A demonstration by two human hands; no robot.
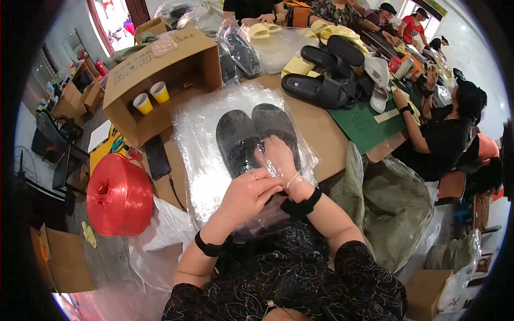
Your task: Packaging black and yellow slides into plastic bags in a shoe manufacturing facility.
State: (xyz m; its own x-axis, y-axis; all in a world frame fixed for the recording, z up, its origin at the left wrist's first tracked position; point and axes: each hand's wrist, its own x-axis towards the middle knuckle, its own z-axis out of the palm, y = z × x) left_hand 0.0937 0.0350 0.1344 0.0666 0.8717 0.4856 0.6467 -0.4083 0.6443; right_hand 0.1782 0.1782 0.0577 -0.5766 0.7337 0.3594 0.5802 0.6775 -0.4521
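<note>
right hand (pixel 278 156): its fingers (pixel 266 155) are bent and pressed narrow onto the clear plastic bag (pixel 201 134), over the heel end of the pair of black slippers (pixel 256 136) inside it; they pin the film rather than clamp it; left hand (pixel 247 193): fingers (pixel 266 184) curled close, tips meeting the right wrist and the bag's near edge; whether they pinch the film itself cannot be told, the right hand hides the contact; a ring shows on one finger; both wrists carry black bands.

the slippers lie side by side, toes away from the person, soles flat, wholly inside the bag, which rests on the brown counter (pixel 321 134) just ahead of the person's lap; the film is creased and glares, so its open end is not clear.

judgement on the step in hand: the pair is being settled and the bag flattened; good practice would be to keep the right palm down so the pair does not slide, smooth air toward the near edge, and keep the heels level.

surroundings: an open cardboard box (pixel 160 80) with two yellow cups (pixel 151 97) to the left; a red spool of twine (pixel 119 195) lower left; a dark phone (pixel 157 157) beside the bag; loose black and cream slippers (pixel 321 75) farther up the counter; other people sit along the right side.
</note>
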